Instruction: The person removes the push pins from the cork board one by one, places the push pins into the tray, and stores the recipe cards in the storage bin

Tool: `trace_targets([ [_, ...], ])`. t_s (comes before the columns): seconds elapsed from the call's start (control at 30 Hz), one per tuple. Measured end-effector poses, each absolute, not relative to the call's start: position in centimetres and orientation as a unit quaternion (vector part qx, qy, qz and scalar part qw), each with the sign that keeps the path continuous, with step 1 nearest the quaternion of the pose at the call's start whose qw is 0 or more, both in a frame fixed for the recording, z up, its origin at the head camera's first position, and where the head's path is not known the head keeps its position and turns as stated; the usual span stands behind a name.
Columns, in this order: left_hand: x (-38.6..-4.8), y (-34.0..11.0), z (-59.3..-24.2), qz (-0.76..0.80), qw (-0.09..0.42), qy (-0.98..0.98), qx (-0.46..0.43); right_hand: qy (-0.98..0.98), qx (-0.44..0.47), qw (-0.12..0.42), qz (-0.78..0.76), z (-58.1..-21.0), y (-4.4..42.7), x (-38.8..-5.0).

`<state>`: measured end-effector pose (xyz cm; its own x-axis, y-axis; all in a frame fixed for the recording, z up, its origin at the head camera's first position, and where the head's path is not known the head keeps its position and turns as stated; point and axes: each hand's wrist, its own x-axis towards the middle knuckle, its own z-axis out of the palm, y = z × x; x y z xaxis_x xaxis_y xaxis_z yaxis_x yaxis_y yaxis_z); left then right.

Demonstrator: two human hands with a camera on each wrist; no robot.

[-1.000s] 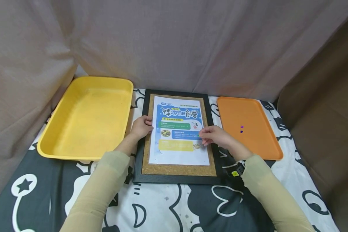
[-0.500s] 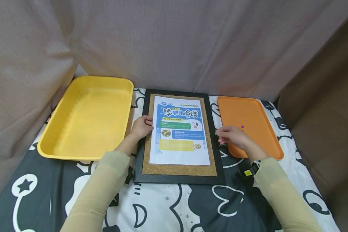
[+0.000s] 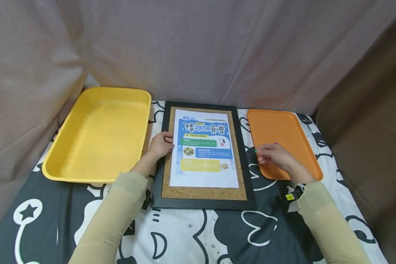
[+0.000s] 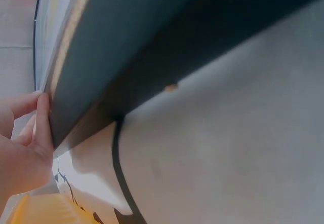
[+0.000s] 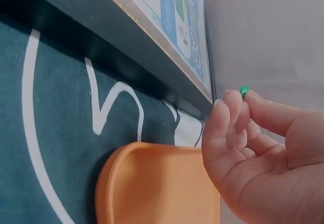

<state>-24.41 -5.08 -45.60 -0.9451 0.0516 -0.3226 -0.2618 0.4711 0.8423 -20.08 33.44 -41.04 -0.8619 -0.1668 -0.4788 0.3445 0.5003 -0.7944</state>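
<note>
Green and tiny, the pin is held in the head view at the left edge of the orange tray, pinched by the right hand. A purple dot is partly hidden behind that hand. To the left, the printed sheet is laid flat on the cork of the black-framed board, and its left edge is touched by the left hand. The sheet is judged light, thin and easily slid or creased, so it is best steadied by light pressure near an edge.

In the left wrist view, the fingers are seen fairly straight, with their tips set against the cork edge beside the sheet; no thing is seen to be gripped. The board is judged stiff and fairly heavy, and if lifted is best taken by its thick frame.

In the right wrist view, the pin is clearly gripped between thumb and forefinger, apart from the board and above the tray. It is judged light, hard and smooth, easily dropped, and best taken by its coloured head; the point, if there is one, cannot be made out.
</note>
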Motion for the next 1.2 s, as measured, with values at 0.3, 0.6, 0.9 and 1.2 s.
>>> trace_targets([
  [0.3,-25.1,-4.7,-44.6,0.518,0.202,0.825,-0.102,0.823,0.078,0.259,-0.499,-40.9,33.8,-20.2],
  [0.6,-24.6,-3.7,-44.6,0.522,0.198,0.827,-0.061,0.822,0.077,0.244,-0.508,-40.8,34.1,-19.8],
  [0.9,-24.5,-3.5,-43.3,0.526,0.096,0.842,-0.068,0.821,0.068,0.236,-0.516,-40.8,34.2,-19.8],
  [1.2,-24.9,-5.0,-40.8,0.524,0.073,0.844,-0.086,0.817,0.075,0.229,-0.524,-40.9,34.4,-19.6],
])
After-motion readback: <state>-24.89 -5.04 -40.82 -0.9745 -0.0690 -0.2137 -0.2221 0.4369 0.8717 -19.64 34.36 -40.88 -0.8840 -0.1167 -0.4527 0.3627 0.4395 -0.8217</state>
